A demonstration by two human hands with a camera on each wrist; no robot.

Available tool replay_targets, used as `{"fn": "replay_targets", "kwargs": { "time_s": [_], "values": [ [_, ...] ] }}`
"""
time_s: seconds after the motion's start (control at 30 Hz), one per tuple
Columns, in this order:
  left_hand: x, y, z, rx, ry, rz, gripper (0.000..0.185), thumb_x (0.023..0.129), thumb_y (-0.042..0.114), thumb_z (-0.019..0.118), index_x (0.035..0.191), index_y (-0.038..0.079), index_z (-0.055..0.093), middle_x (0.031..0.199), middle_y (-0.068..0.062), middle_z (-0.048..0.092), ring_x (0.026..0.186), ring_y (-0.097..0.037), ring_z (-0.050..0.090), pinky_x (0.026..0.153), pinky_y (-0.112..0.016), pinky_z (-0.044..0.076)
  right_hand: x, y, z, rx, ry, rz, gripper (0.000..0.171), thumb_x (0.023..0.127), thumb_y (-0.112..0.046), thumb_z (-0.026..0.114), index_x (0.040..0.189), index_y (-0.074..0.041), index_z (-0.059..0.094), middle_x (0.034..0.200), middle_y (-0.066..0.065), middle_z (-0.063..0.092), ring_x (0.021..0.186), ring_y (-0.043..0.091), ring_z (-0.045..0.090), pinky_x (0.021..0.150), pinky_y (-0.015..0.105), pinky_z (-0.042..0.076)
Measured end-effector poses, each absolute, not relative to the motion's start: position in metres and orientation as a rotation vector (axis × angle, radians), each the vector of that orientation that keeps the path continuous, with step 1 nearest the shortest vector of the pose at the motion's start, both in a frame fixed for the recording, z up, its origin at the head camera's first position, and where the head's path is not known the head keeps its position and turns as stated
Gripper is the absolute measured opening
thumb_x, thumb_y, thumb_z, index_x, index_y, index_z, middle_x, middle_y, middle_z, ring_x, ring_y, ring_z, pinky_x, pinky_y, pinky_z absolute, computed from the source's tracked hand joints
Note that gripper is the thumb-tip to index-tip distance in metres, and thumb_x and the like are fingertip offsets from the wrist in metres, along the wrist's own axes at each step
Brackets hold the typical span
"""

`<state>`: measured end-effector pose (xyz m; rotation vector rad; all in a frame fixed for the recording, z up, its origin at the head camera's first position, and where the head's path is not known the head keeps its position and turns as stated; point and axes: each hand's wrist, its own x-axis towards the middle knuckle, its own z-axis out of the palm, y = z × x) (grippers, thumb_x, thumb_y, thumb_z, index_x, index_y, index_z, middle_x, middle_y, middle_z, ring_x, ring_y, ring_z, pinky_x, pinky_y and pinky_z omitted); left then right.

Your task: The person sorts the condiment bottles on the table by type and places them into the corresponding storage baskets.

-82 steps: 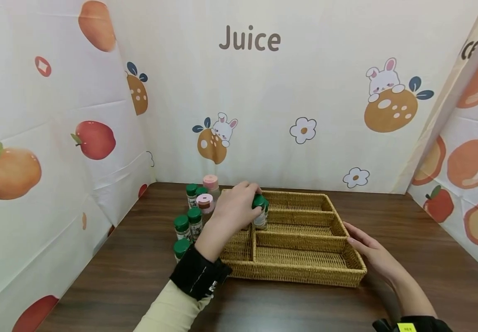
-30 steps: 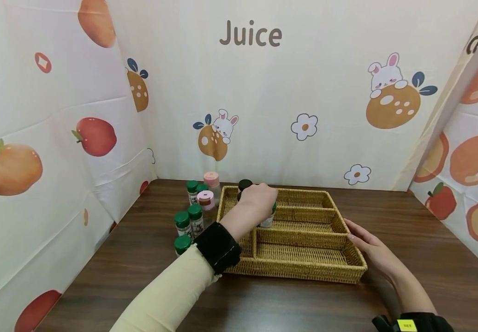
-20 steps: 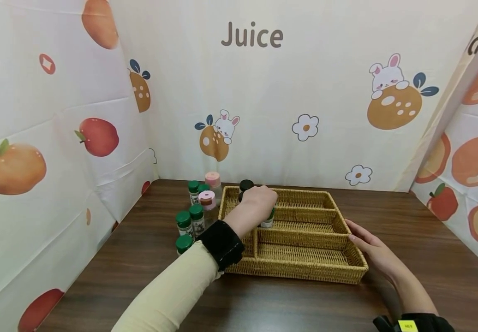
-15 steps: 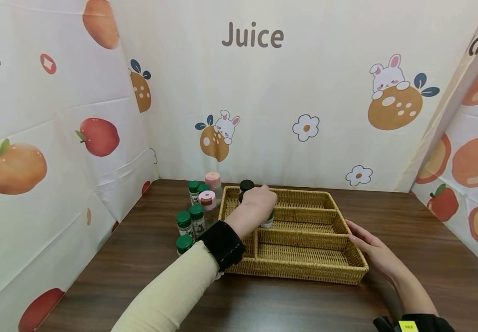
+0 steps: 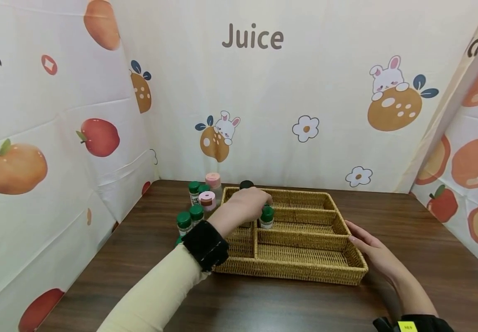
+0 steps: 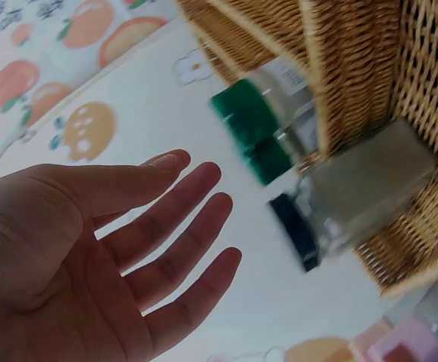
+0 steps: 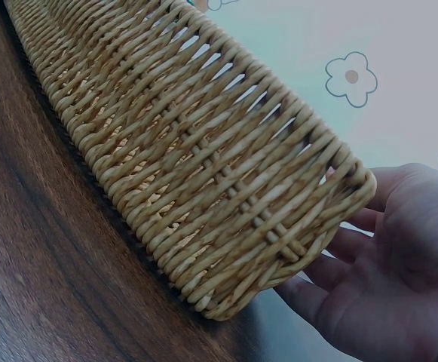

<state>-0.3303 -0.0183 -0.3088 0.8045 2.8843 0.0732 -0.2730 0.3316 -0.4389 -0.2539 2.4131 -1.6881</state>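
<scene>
My left hand (image 5: 249,204) hovers over the basket's left part with nothing in it; in the left wrist view its fingers spread loosely, apart from the jars. Just beside it, a green-capped spice jar (image 5: 266,217) stands at the left end of the middle long compartment. A second green cap (image 6: 268,160) shows close against the first in the left wrist view. Nearer that hand, a black-capped jar (image 6: 369,188) with greyish contents stands in the left compartment. My right hand (image 5: 373,246) rests against the right end of the wicker basket (image 5: 305,272), its fingers partly hidden behind the corner.
Left of the basket stand several green-capped jars (image 5: 183,220), a pink-capped jar (image 5: 212,180) and a jar with a pale pink lid (image 5: 207,201). The basket sits on a dark wooden table (image 5: 297,306). Printed cloth walls (image 5: 264,92) enclose the back and sides.
My left hand has let go of the green-capped jar, then lifted back to the left, uncovering the cap. The right hand has stayed on the basket.
</scene>
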Motion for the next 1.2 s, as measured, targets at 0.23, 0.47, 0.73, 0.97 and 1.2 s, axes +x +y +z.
{"fn": "replay_targets", "kwargs": {
  "time_s": [0.23, 0.47, 0.73, 0.97, 1.2],
  "values": [
    [-0.309, -0.064, -0.280, 0.764, 2.925, 0.226, 0.037, 0.100, 0.006, 0.055, 0.134, 0.021, 0.063, 0.125, 0.000, 0.068, 0.111, -0.016, 0.063, 0.084, -0.032, 0.052, -0.274, 0.330, -0.438, -0.236, 2.448, -1.648, 0.068, 0.108, -0.036, 0.041, 0.160, -0.005, 0.011, 0.164, 0.029, 0.009, 0.107, -0.029, 0.037, 0.086, 0.012, 0.046],
    [-0.297, -0.107, -0.268, 0.803, 3.032, 0.280, 0.033, 0.099, 0.005, 0.053, 0.126, 0.016, 0.067, 0.118, 0.000, 0.066, 0.106, -0.017, 0.061, 0.085, -0.032, 0.051, -0.272, 0.333, -0.438, -0.228, 2.458, -1.644, 0.068, 0.108, -0.036, 0.041, 0.160, -0.005, 0.011, 0.163, 0.030, 0.008, 0.106, -0.029, 0.037, 0.085, 0.013, 0.047],
    [-0.298, -0.146, -0.276, 0.734, 3.052, 0.254, 0.021, 0.096, 0.007, 0.062, 0.114, 0.011, 0.070, 0.111, -0.004, 0.072, 0.097, -0.019, 0.065, 0.081, -0.037, 0.054, -0.272, 0.334, -0.439, -0.241, 2.454, -1.652, 0.068, 0.108, -0.035, 0.041, 0.160, -0.004, 0.011, 0.163, 0.031, 0.008, 0.107, -0.029, 0.037, 0.086, 0.013, 0.046],
    [-0.306, -0.173, -0.297, 0.582, 3.020, 0.243, 0.021, 0.093, 0.006, 0.067, 0.113, 0.006, 0.070, 0.109, -0.010, 0.071, 0.096, -0.022, 0.066, 0.081, -0.039, 0.057, -0.272, 0.332, -0.438, -0.249, 2.463, -1.640, 0.068, 0.108, -0.035, 0.041, 0.159, -0.003, 0.011, 0.163, 0.031, 0.009, 0.107, -0.029, 0.037, 0.085, 0.014, 0.047],
    [-0.313, -0.195, -0.323, 0.621, 2.988, 0.245, 0.025, 0.089, -0.004, 0.064, 0.112, 0.004, 0.071, 0.112, -0.013, 0.066, 0.103, -0.027, 0.064, 0.088, -0.043, 0.055, -0.273, 0.333, -0.440, -0.234, 2.436, -1.662, 0.068, 0.108, -0.035, 0.042, 0.160, -0.005, 0.010, 0.164, 0.029, 0.009, 0.107, -0.028, 0.039, 0.086, 0.014, 0.047]
  ]
}}
